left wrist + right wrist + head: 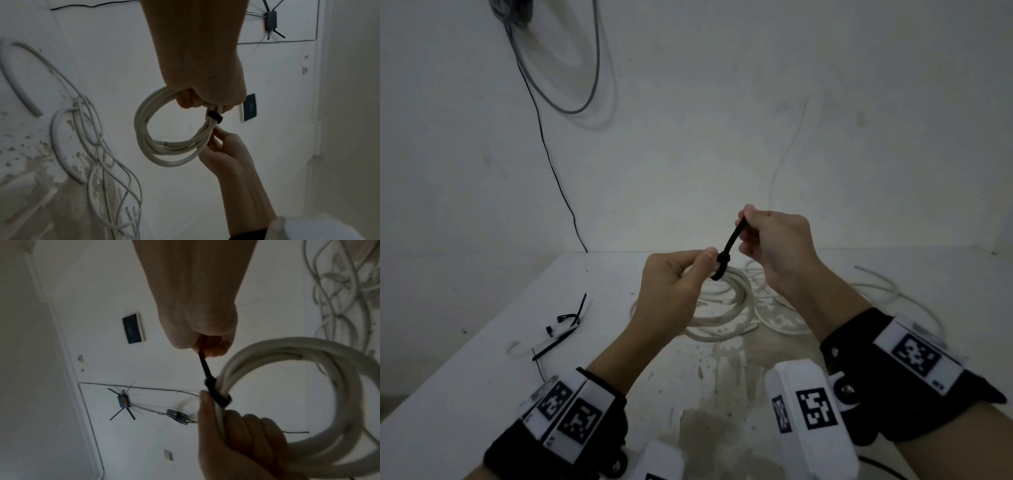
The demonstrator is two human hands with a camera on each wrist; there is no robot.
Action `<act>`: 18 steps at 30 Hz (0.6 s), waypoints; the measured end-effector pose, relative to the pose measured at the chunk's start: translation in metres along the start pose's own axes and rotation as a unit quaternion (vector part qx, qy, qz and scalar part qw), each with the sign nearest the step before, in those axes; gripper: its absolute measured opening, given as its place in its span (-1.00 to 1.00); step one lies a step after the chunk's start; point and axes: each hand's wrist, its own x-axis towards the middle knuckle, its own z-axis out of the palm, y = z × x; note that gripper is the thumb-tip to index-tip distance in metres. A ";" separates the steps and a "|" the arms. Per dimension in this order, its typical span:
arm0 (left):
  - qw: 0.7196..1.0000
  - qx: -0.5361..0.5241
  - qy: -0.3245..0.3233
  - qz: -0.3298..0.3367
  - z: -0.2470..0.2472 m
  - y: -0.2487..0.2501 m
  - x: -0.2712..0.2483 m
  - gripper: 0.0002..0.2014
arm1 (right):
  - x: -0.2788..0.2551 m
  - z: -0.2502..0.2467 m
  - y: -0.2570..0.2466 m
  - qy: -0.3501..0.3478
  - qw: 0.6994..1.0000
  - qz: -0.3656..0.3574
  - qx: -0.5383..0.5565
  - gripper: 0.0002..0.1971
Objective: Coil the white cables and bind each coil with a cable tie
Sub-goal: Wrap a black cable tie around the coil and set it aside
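Note:
A coil of white cable [726,301] hangs above the table, gripped at its top by my left hand [681,277] with fingers curled round the strands. A black cable tie [726,251] is looped round the coil just beside my left thumb. My right hand [760,240] pinches the tie's free tail and holds it up and to the right. The left wrist view shows the coil [164,146] and the tie's band [214,116] round it. In the right wrist view, the tie [211,382] runs taut from my right fingers to the coil [298,369].
Loose white cables [808,301] sprawl on the white table [482,359] behind and right of the coil. Spare black cable ties [565,325] lie at the table's left. Dark wires [558,102] hang on the wall behind.

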 end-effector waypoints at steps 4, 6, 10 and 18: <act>0.998 -0.033 -0.005 -0.053 -0.004 -0.001 0.000 -0.80 | -0.004 -0.003 -0.009 -0.067 0.995 0.062 0.048 -0.79; 0.998 -0.039 -0.027 -0.050 -0.004 0.002 -0.004 -0.80 | -0.005 -0.004 -0.012 -0.074 0.989 0.091 0.086 -0.78; 0.997 -0.041 -0.055 -0.030 -0.002 0.006 -0.008 -0.80 | 0.001 -0.006 -0.010 -0.065 0.987 0.124 0.075 -0.68; 0.993 -0.012 -0.109 0.033 0.002 0.025 -0.009 -0.79 | 0.013 -0.014 -0.018 -0.040 0.988 0.145 0.039 -0.72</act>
